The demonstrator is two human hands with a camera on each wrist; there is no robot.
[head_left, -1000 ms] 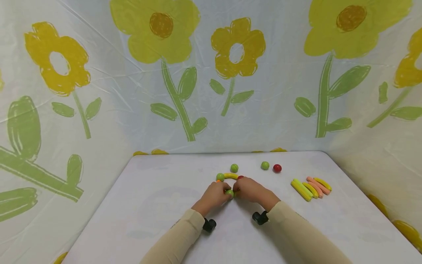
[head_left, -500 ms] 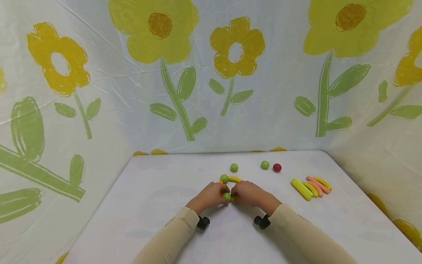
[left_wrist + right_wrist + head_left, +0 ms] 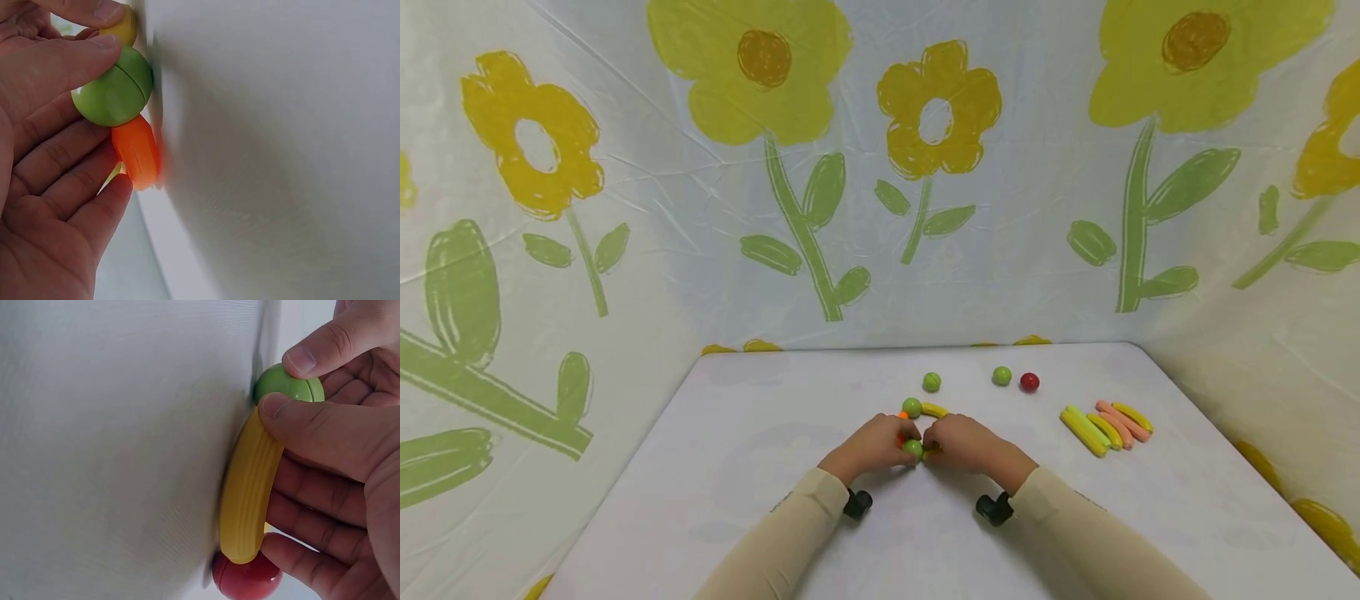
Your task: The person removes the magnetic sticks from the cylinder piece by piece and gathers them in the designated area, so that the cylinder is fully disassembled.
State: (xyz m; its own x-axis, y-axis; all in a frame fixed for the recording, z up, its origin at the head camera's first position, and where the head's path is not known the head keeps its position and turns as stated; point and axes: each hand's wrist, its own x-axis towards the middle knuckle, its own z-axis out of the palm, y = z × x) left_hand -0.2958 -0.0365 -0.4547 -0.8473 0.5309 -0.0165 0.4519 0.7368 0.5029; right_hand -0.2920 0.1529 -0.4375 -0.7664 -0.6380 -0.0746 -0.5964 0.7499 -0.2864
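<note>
My left hand pinches a glossy green ball with a seam line, thumb on top. An orange piece adjoins that ball beside my left fingers. My right hand holds a ridged, curved yellow piece between thumb and fingers, its upper end against the green ball. At the yellow piece's other end sits a red ball. Beyond the hands, another green ball and a second curved yellow piece stand end to end. The hands hide part of this ring-like group.
On the white-covered table, a loose green ball lies behind the group. Farther right are another green ball and a loose red ball. A row of yellow, light green and pink sticks lies at the right. Flowered cloth walls surround the table.
The group has shifted slightly nearer and to the right at its far end. My left hand has moved a little left and nearer. In the head view, the group's red ball is now hidden.
</note>
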